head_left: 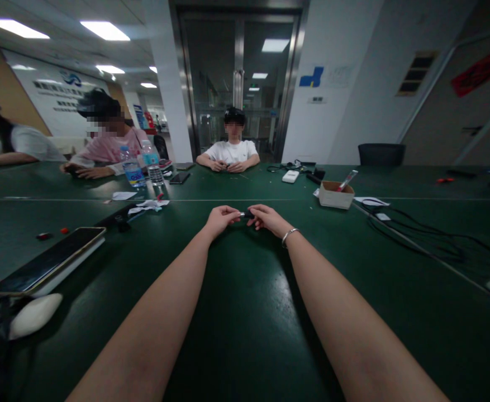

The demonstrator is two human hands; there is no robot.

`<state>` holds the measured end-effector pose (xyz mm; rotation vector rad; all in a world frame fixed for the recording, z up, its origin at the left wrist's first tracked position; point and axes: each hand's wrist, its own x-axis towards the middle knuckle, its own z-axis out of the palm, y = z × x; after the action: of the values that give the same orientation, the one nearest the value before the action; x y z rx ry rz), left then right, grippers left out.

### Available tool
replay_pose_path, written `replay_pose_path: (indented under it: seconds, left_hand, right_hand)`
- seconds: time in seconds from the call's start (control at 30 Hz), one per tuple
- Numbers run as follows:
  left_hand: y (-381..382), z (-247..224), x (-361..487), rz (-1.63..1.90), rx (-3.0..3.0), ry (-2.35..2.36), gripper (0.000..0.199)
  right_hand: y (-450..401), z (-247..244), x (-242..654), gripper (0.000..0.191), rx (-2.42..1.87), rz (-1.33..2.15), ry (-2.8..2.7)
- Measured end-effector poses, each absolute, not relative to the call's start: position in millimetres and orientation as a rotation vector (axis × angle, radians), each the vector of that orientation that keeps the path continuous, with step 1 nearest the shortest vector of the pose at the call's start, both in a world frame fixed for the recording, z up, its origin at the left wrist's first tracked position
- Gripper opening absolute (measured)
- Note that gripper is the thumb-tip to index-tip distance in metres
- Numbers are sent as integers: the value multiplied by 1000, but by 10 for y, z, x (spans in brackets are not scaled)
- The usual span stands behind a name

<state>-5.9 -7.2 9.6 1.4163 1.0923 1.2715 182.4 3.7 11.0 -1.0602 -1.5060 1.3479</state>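
Both my arms stretch forward over the dark green table (232,335). Between my hands is a small black piece with a silver metal end (246,214); its exact kind is too small to tell. My left hand (221,220) pinches the silver end between thumb and fingertips. The black end sits in the fingertips of my right hand (269,219), whose other fingers curl beneath. A silver bracelet (290,237) circles my right wrist. Fingers partly hide the piece, which is held just above the tabletop.
At left lie a phone (56,259) on a white box, a white rounded object (36,316) and crumpled paper (149,206). Water bottles (133,172) stand beyond. Rightward are a small box (336,196) and black cables (412,229). A person (233,151) sits opposite; others sit at left.
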Motion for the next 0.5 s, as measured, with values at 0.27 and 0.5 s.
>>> replay_pose_path:
  seconds: [0.27,0.5]
  left_hand:
    - [5,22,-33,1256,1445,1048,22]
    - [-2,7,-23,1200,1529,1063,18]
  right_hand:
    - [36,96,1861,9,-1031,1385,-1469]
    - [54,81,1849,7,-1027,1376,-1471]
